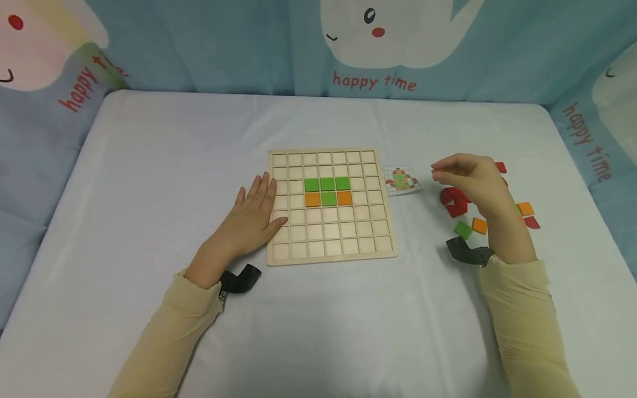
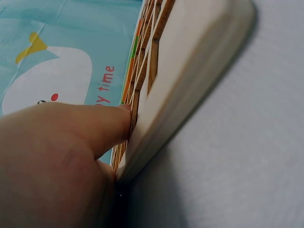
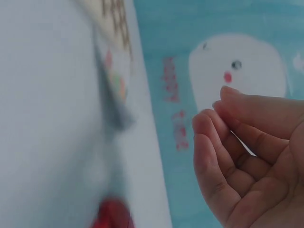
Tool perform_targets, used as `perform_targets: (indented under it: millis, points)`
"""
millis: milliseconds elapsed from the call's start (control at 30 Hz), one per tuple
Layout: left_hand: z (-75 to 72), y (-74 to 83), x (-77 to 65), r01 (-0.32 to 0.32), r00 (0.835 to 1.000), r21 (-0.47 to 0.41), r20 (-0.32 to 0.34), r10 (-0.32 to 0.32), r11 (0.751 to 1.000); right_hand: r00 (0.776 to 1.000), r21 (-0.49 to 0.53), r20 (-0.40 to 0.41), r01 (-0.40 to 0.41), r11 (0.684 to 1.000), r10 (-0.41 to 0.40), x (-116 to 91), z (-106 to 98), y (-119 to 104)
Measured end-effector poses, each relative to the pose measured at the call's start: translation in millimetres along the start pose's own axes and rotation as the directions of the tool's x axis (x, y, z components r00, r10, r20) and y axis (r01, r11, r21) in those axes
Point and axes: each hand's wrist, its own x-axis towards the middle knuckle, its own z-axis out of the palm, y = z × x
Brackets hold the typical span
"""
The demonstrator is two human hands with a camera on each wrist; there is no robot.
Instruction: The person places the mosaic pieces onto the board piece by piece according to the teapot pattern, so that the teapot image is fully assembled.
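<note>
A wooden grid board point(image 1: 333, 261) lies flat on the table, with a row of green tiles point(image 1: 327, 184) in it. Below that row one green tile sits between two orange tiles point(image 1: 312, 199). My left hand point(image 1: 251, 221) rests flat on the board's left edge, fingers straight; the left wrist view shows its thumb point(image 2: 102, 126) against the grid. Above the loose tiles my right hand point(image 1: 473, 179) hovers, fingers loosely bent and tips near the thumb. No piece shows between its fingertips in the right wrist view.
A small pattern card point(image 1: 401, 180) lies right of the board, its near corner lifted. Under and around the right hand are red pieces point(image 1: 454, 202), a green tile point(image 1: 463, 230) and an orange tile point(image 1: 480, 225). A printed blue curtain point(image 1: 239, 50) borders the white table.
</note>
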Motion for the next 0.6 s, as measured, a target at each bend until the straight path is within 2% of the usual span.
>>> perform_targets:
  millis: [233,367,467,600]
  points:
    - [-0.7,0.3,0.3,-0.002,1.000,-0.001,0.000,0.002,1.000,0.999,0.026,-0.046,-0.010,1.000,0.011,-15,-23,31]
    - [-1.0,-0.1,-0.2,0.003,1.000,-0.001,0.002,-0.003,1.000,0.997,0.015,-0.045,-0.069,0.997,0.070,-22,-31,43]
    - [-0.5,-0.8,-0.1,0.005,1.000,0.001,0.002,-0.005,1.000,0.990,-0.046,-0.014,-0.141,0.989,0.141,-27,-36,50]
    - [0.3,-1.1,1.1,0.000,1.000,0.004,0.000,0.000,1.000,0.980,-0.144,0.030,-0.191,0.971,0.197,-33,-42,59]
